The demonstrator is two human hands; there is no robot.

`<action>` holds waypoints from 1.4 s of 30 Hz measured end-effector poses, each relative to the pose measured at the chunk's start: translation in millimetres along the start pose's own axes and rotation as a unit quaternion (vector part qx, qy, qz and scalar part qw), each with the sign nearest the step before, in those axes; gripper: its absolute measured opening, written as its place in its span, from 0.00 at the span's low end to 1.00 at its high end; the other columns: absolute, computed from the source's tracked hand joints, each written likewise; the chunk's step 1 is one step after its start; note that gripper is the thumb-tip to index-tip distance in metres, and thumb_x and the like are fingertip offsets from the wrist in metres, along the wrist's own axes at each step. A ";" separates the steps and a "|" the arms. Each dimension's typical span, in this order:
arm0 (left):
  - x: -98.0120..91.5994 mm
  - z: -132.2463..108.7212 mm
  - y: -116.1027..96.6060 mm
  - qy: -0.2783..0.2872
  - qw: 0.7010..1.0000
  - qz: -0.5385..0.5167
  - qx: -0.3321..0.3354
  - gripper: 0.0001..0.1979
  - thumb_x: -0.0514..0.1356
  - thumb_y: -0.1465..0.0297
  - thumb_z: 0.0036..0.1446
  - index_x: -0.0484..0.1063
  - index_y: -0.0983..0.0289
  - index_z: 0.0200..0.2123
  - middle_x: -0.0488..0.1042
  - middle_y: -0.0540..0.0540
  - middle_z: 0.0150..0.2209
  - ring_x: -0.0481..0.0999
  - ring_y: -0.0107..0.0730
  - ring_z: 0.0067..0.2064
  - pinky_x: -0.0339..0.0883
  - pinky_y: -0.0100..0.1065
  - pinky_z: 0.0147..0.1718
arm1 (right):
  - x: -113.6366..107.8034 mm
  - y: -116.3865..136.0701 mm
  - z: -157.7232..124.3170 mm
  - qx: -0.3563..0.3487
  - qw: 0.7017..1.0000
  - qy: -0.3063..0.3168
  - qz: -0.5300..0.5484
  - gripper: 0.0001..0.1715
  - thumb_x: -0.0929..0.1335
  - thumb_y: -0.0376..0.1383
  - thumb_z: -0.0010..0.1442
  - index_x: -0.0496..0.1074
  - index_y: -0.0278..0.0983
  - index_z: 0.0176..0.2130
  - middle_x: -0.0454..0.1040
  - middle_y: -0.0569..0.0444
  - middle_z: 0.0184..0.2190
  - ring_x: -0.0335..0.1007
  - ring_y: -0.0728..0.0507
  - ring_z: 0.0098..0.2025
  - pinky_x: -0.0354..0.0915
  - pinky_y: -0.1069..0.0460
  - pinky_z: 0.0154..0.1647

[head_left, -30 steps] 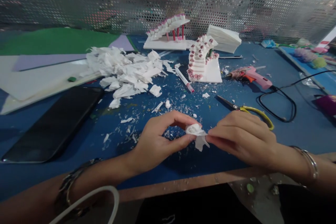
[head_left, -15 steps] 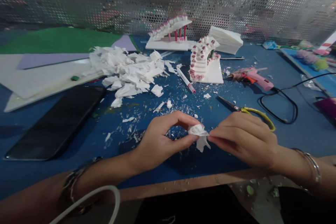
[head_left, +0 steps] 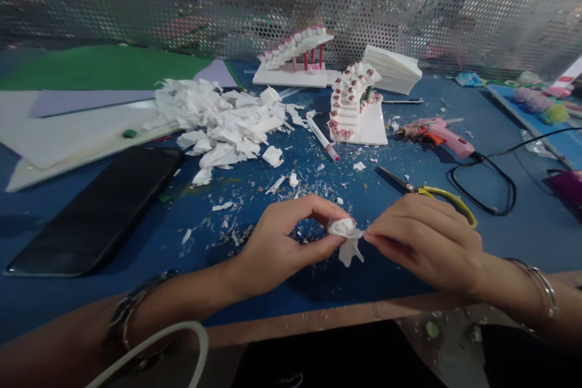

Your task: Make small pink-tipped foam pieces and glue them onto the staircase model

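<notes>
Left grip (head_left: 275, 245) pinches rolled paper (head_left: 344, 228) near table edge (head_left: 336, 316)

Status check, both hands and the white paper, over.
Left hand pinching rolled white paper. Right hand at its drawn-out tip. Yellow-handled scissors lying just beyond right hand.

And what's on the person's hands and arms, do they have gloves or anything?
No gloves, and no sleeves show. The left hand has a dark bracelet at its wrist; the right hand has shiny silver bangles. A white cord loops near the left arm.
</notes>
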State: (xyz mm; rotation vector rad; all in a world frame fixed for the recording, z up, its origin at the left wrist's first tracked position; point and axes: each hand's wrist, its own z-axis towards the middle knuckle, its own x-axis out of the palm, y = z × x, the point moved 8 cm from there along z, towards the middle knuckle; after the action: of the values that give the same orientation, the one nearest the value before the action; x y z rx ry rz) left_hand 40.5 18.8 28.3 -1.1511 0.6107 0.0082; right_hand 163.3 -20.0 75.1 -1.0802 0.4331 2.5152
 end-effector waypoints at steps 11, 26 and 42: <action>-2.1 2.2 -0.9 -0.012 1.000 0.006 -0.009 0.05 0.59 0.70 0.50 0.72 0.63 0.32 0.77 0.52 0.32 0.76 0.28 0.33 0.69 0.27 0.32 | 0.0 -0.1 0.9 -0.007 1.000 -0.026 -0.009 0.06 0.69 0.31 0.52 0.69 0.34 0.34 0.72 0.56 0.26 0.66 0.53 0.28 0.64 0.57 0.29; 0.9 1.2 -0.8 0.002 1.000 0.004 -0.004 0.05 0.60 0.70 0.50 0.72 0.62 0.32 0.78 0.51 0.32 0.76 0.28 0.34 0.69 0.26 0.33 | 2.5 0.9 -2.2 -0.006 1.000 0.000 0.005 0.05 0.68 0.29 0.53 0.68 0.33 0.35 0.71 0.55 0.28 0.63 0.53 0.31 0.62 0.57 0.32; 1.4 -0.2 -13.9 0.005 0.994 0.045 0.099 0.05 0.59 0.74 0.50 0.73 0.63 0.32 0.78 0.51 0.33 0.77 0.26 0.34 0.70 0.23 0.35 | 6.5 -2.8 -2.5 0.018 0.999 0.003 0.027 0.05 0.68 0.28 0.52 0.69 0.32 0.33 0.72 0.56 0.28 0.63 0.53 0.30 0.62 0.57 0.34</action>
State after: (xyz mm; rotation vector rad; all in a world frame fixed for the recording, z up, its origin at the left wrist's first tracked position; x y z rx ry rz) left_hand 45.8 12.3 39.4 -0.9307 0.6569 0.0184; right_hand 162.1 -17.1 68.3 -1.0775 0.5152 2.5412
